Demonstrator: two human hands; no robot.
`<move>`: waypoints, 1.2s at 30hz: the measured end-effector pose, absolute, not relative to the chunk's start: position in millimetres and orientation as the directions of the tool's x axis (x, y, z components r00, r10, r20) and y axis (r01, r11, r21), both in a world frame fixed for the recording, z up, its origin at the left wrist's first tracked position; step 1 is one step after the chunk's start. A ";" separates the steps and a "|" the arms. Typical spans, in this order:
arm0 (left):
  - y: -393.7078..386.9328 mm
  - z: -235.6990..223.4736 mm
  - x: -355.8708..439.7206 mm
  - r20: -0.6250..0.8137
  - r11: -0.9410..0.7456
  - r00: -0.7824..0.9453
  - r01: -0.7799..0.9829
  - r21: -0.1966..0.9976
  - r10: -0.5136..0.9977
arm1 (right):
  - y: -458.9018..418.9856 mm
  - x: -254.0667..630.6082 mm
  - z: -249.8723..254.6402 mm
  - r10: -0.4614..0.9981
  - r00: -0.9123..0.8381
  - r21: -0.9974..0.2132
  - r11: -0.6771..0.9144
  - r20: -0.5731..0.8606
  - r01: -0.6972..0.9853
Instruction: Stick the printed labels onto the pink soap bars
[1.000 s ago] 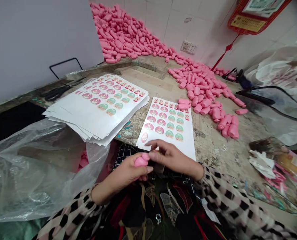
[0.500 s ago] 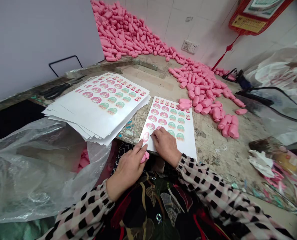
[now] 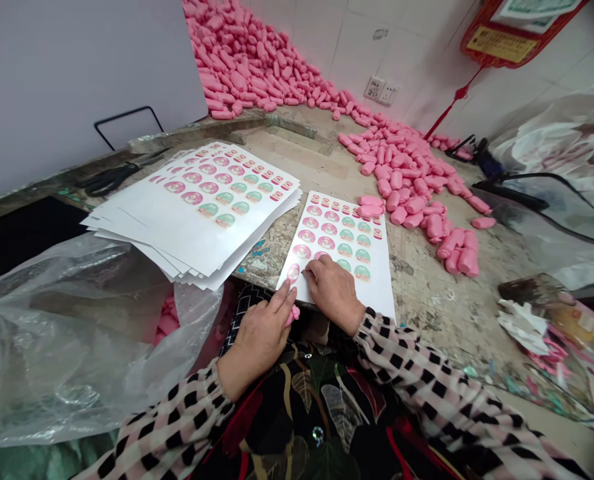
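Observation:
A white sheet of stickers (image 3: 337, 287) lies at the table's front edge, printed with rows of pink and green rounded labels. My left hand (image 3: 261, 330) holds a small pink piece (image 3: 293, 315) under its palm, mostly hidden. Its forefinger stretches to the sheet's lower left corner, just below a pink oval sticker (image 3: 293, 272). Over the sheet, my right hand (image 3: 334, 293) has its fingers curled in a pinch beside that sticker. A tiny dark tip shows at those fingertips; what it belongs to is hidden.
Left of my hands is a stack of sticker sheets (image 3: 177, 220), with black-handled scissors (image 3: 111, 179) behind. Pink rounded pieces (image 3: 401, 167) spread along the wall; two rest on the sheet's upper right corner. A clear plastic bag (image 3: 77, 347) hangs at lower left. Scraps (image 3: 524, 327) lie at right.
My left hand has shifted very slightly to the right, its fingers still by the oval sticker. My right hand stays in nearly the same place. The view has tilted a little.

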State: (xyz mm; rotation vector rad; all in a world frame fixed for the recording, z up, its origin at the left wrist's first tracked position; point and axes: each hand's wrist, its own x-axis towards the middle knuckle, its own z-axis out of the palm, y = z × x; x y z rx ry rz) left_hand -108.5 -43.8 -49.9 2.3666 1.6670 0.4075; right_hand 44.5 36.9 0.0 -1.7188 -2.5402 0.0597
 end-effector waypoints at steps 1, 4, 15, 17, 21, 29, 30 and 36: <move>-43.8 -49.9 -108.5 0.099 -0.337 0.323 0.882 0.330 0.941 | 36.9 44.4 0.1 0.928 -0.370 -0.073 0.372 0.044 0.925; -43.6 -51.1 -108.4 0.107 -0.346 0.329 0.882 0.321 0.938 | 37.1 44.4 0.2 0.929 -0.366 -0.078 0.369 0.046 0.926; -42.1 -59.7 -108.9 0.149 -0.368 0.337 0.874 0.318 0.930 | 35.3 45.8 -8.1 0.945 -0.324 -0.175 0.326 0.041 0.929; -41.7 -59.9 -108.8 0.158 -0.371 0.337 0.870 0.325 0.928 | 33.7 46.3 -10.6 0.946 -0.321 -0.209 0.324 0.052 0.923; -41.4 -60.7 -108.7 0.171 -0.373 0.334 0.868 0.328 0.927 | 29.4 46.5 -15.9 0.951 -0.296 -0.299 0.309 0.089 0.903; -40.8 -64.0 -108.3 0.185 -0.377 0.332 0.863 0.336 0.925 | 27.4 46.6 -24.7 0.953 -0.277 -0.422 0.302 0.122 0.855; -40.8 -64.4 -108.3 0.183 -0.378 0.334 0.862 0.337 0.925 | 28.5 46.7 -25.2 0.954 -0.273 -0.439 0.298 0.119 0.848; -40.2 -66.6 -108.2 0.199 -0.387 0.335 0.848 0.362 0.921 | 37.8 46.8 -25.2 0.975 -0.217 -0.569 0.208 0.052 0.795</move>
